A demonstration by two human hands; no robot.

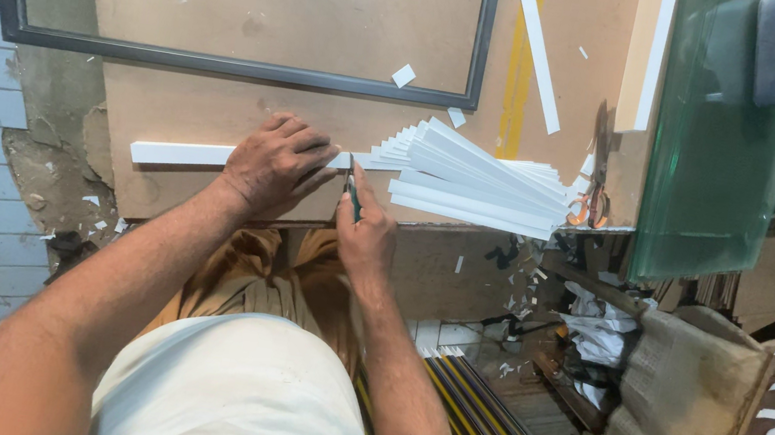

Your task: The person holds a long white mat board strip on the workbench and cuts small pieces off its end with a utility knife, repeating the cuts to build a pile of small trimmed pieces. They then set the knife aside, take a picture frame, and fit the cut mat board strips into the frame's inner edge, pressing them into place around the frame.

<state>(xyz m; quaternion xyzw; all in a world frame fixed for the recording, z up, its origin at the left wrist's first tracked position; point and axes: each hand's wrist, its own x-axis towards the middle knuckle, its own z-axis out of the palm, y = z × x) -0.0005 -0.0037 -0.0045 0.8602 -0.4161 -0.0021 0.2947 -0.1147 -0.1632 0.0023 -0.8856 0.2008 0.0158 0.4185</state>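
While scraps litter brown board point(220, 113), glass sheet point(707, 172) beside

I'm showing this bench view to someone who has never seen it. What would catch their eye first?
Most striking is the fan of white strips spread across the middle of the brown board. Just left of it, the left hand presses flat on a single white strip while the right hand holds a dark knife upright against it. Orange-handled scissors lie to the right, beside a green glass sheet.
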